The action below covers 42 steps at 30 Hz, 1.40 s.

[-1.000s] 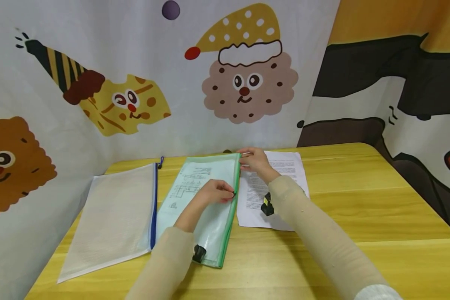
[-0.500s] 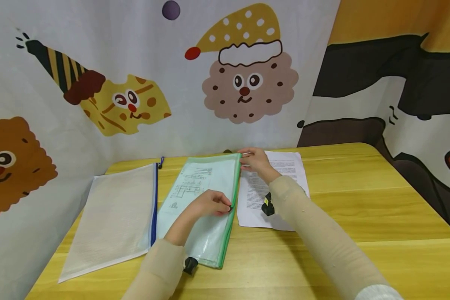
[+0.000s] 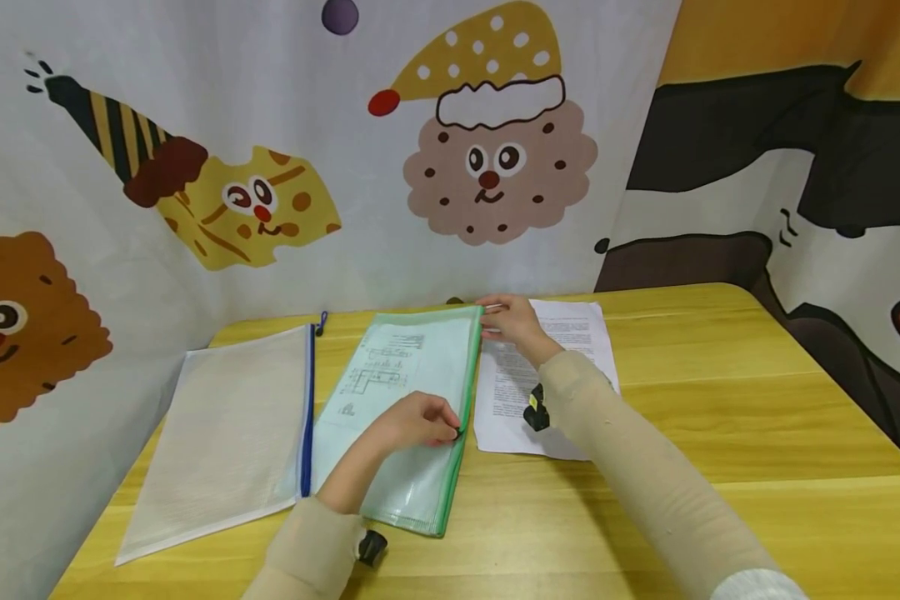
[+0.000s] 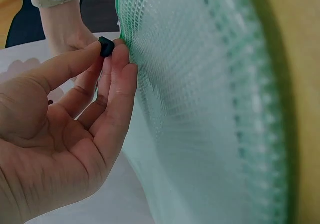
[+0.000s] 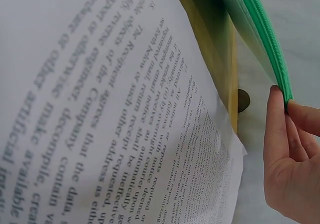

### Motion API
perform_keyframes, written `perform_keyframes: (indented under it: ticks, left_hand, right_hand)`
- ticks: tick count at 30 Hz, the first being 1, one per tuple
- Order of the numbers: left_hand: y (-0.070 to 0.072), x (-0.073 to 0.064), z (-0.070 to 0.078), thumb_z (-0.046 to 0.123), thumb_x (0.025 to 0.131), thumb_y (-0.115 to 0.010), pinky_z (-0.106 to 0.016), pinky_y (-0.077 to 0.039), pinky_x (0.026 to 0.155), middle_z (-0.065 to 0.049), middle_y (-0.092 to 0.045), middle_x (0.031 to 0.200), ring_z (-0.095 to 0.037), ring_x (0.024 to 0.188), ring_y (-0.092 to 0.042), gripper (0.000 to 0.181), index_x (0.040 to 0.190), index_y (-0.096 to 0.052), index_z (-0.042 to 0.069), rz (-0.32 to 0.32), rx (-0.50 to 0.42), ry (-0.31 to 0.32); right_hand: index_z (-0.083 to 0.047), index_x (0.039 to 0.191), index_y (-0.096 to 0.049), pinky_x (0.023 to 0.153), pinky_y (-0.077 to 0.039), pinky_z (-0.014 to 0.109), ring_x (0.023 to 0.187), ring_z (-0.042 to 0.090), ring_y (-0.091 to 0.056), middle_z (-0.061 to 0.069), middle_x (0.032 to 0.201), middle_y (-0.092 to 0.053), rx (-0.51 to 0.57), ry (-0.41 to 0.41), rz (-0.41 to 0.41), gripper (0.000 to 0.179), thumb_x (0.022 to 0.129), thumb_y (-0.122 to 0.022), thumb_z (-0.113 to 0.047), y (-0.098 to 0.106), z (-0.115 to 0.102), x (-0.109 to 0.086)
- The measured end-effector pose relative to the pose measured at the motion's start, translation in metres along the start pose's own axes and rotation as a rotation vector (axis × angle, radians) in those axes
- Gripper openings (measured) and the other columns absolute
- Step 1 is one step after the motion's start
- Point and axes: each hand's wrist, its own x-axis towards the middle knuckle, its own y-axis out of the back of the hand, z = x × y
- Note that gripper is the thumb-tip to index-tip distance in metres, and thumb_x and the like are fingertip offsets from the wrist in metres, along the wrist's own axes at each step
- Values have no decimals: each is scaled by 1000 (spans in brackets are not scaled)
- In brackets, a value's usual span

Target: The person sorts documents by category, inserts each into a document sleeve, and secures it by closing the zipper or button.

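Note:
A translucent green mesh zipper pouch [image 3: 401, 475] lies on the table with a printed drawing sheet inside. Along its right edge runs a green zipper [image 5: 265, 32]. My left hand [image 3: 416, 421] pinches a small black zipper pull [image 4: 106, 47] between thumb and fingers, a bit past halfway down that edge toward me. At the far right corner of the pouch, my right hand [image 3: 513, 321] grips the zipper's end between thumb and fingers [image 5: 276, 129]. The right forearm crosses over printed paper [image 3: 502, 425] lying just right of the pouch.
Left of the green pouch lies a whitish mesh pouch [image 3: 225, 442] with a blue zipper [image 3: 309, 408] and a blue cord pull at its far end. A cartoon-printed curtain [image 3: 375, 200] hangs behind the wooden table [image 3: 720, 400].
My left hand has slid toward me along the green zipper with the black zipper pull. The right hand has kept its hold on the far corner.

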Motion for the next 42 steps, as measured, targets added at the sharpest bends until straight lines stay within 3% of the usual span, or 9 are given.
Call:
perform_keyframes:
  ticks: [10,18,26,42]
  left_hand:
    - [-4,-14,0,3,89,-66,-22,-50,66,-10,-70,80,-9,69,-57,7,93,-69,-2,-21,35,-14]
    - [-6,-24,-3,4,89,-67,-22,-48,65,-5,-70,80,-9,70,-56,5,92,-70,1,-37,89,-34]
    - [-10,-37,-3,5,88,-69,-23,-46,63,-9,-70,77,-10,67,-55,3,91,-69,2,-81,86,-21]
    - [-19,-60,0,3,86,-71,-21,-46,64,-5,-71,78,-10,70,-59,3,84,-70,5,-158,142,-25]
  right_hand:
    - [-4,134,-60,94,-58,38,90,15,-64,17,127,-59,-1,-16,8,39,96,-60,2,0,0,0]
    - [-3,133,-61,94,-58,40,89,14,-64,15,121,-59,8,-15,6,38,95,-60,3,-1,3,4]
    - [-4,134,-60,94,-58,39,92,16,-64,17,126,-58,-5,-11,-2,38,96,-59,1,2,5,3]
    - [-5,132,-62,90,-59,36,87,13,-65,17,128,-59,1,-26,14,38,94,-61,3,2,5,5]
